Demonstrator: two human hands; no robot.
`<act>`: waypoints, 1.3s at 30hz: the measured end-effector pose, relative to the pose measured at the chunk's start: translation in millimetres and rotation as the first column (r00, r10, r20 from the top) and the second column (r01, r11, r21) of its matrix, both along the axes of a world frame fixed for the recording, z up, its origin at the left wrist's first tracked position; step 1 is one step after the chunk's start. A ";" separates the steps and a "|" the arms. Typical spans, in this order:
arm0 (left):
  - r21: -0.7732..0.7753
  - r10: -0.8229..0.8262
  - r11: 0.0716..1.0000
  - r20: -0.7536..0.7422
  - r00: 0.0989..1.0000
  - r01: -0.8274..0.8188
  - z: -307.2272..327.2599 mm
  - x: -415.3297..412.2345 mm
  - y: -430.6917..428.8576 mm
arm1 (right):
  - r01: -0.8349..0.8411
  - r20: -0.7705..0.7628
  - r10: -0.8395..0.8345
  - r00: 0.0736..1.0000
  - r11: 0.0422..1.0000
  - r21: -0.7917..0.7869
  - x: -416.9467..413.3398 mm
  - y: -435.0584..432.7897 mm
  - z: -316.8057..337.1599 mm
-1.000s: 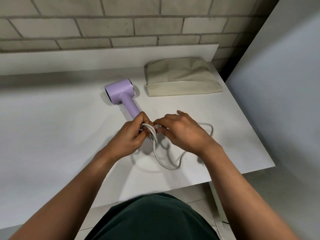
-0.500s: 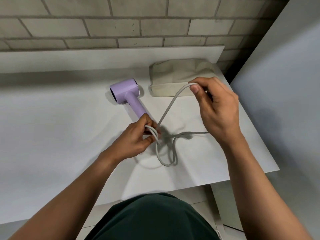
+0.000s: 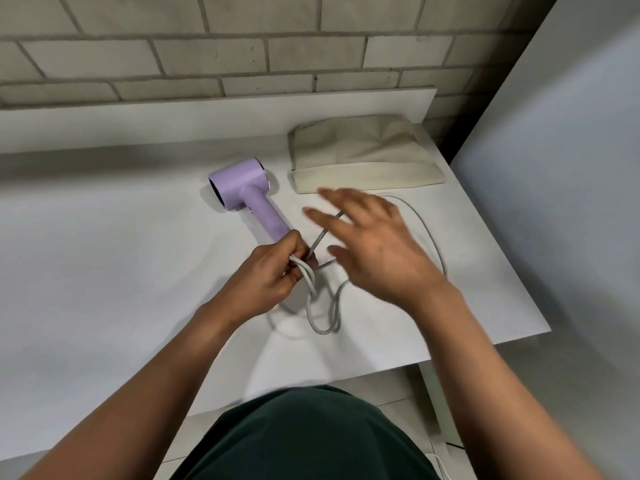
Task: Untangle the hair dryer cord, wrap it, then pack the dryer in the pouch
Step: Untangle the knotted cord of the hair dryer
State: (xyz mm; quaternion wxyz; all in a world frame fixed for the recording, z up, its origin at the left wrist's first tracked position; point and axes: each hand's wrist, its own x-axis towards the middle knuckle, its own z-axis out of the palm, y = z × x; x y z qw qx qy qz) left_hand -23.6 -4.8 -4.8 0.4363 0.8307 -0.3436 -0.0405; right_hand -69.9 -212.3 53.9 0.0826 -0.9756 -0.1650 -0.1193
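A lilac hair dryer (image 3: 242,192) lies on the white table (image 3: 104,271), handle pointing toward me. My left hand (image 3: 273,275) is closed on the grey cord (image 3: 323,317) at the handle's end, with a couple of loops hanging from the fist. My right hand (image 3: 374,244) hovers blurred above the cord, fingers spread, holding nothing. One strand runs from the left fist up under the right hand, and a long arc of cord lies on the table to the right. A beige fabric pouch (image 3: 363,154) lies flat behind the right hand.
A brick wall (image 3: 242,46) rises behind the table's raised back panel. A grey wall (image 3: 571,168) stands close on the right. The table's right edge and front edge are near the cord. My dark green shirt (image 3: 304,434) shows at the bottom.
My right hand let go of the cord it had lifted toward the pouch and dropped lower with fingers spread. The cord now lies in a wide arc on the right. The left hand kept its grip.
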 end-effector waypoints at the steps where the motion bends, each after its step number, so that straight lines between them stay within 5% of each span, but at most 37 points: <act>1: -0.003 0.002 1.000 0.008 1.000 -0.002 1.1 0.4 -0.2 | -0.051 -0.009 0.051 0.999 0.998 -0.036 2.0 7.1 -7.4; 7: -0.036 0.065 0.997 -0.092 0.994 -0.069 -3.1 -1.1 3.6 | -0.055 0.055 0.061 0.997 0.994 -0.096 11.7 5.5 -20.3; 17: -0.117 0.166 0.977 -0.127 0.978 -0.180 -1.9 -2.6 2.6 | 0.123 0.125 -0.202 0.971 0.879 0.461 5.5 -7.0 -6.6; 22: -0.094 0.149 0.982 -0.135 0.980 -0.162 -4.9 1.5 3.9 | 0.144 0.147 -0.273 0.951 0.809 0.571 1.8 -12.6 -5.0; 27: -0.056 0.119 0.991 -0.071 0.990 -0.123 -8.7 2.8 5.8 | 0.102 0.099 -0.175 0.979 0.855 0.509 1.1 -7.8 -0.4; 30: -0.030 0.116 0.993 -0.037 0.993 -0.117 -9.2 1.8 7.8 | 0.160 0.123 -0.183 0.975 0.972 0.173 0.5 -8.2 8.0; 34: 0.014 0.098 0.995 0.002 0.995 -0.098 -8.3 3.3 5.9 | -0.013 -0.037 0.009 0.999 0.993 -0.113 1.2 12.1 12.2; 39: 0.000 0.052 0.999 -0.036 0.998 -0.052 -2.2 3.4 6.3 | -0.048 -0.261 0.009 0.965 0.989 -0.143 10.1 17.3 10.5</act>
